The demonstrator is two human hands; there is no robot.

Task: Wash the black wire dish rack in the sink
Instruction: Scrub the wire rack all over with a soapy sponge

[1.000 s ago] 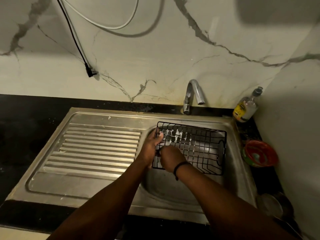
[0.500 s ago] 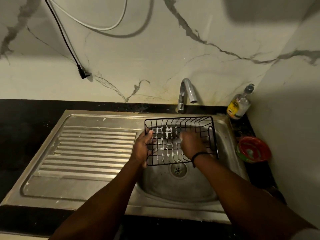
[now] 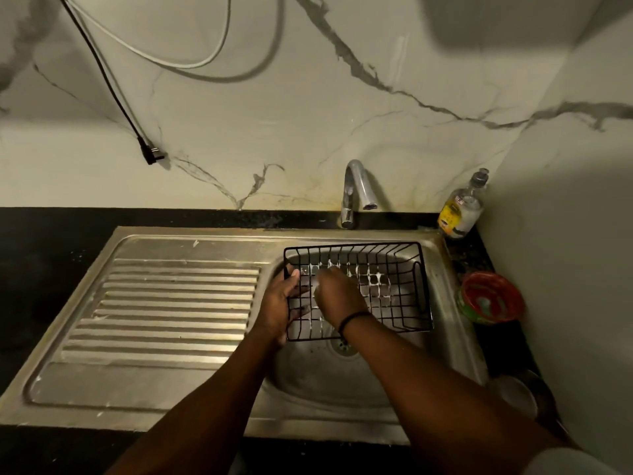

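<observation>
Centre-right over the sink (image 3: 459,341), the rack (image 3: 397,289) looks light, stiff, soap-slick, best held by its rim: left hand (image 3: 279,305) grips its left edge, right hand's (image 3: 337,294) fingers are hidden.

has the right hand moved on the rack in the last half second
Yes. The right hand has slid left across the rack, away from the tap side and toward the left hand.
</observation>
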